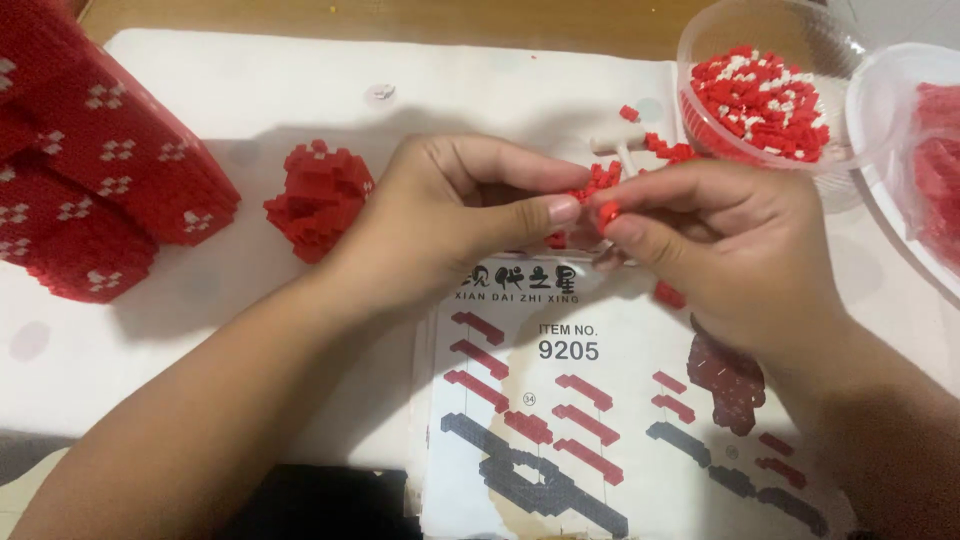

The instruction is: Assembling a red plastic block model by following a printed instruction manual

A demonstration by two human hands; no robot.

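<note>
**Both hands pinch small red bricks above the instruction sheet**

Left hand (455,215) and right hand (730,235) meet at their fingertips, both closed around a small cluster of red bricks (598,185). This cluster is just above the instruction sheet (600,400). A clear plastic bowl (700,40) with red and white bricks stands near the right hand. A small red brick assembly (318,198) lies left of the left hand, beside a large red brick model (95,150).

Support surface: wooden table (400,15), covered w/ white cloth (250,100). On cloth, far left: large red brick-built block (100,170) w/ white stud clusters. Centre-left: small red brick assembly (318,198). Near edge: printed instruction sheet (600,420). Upper right: clear plastic bowl (700,40) w/ red and white bricks, second clear container (880,100) beside it, loose red bricks (665,146) and white T-shaped tool (620,145) adjacent.
</note>
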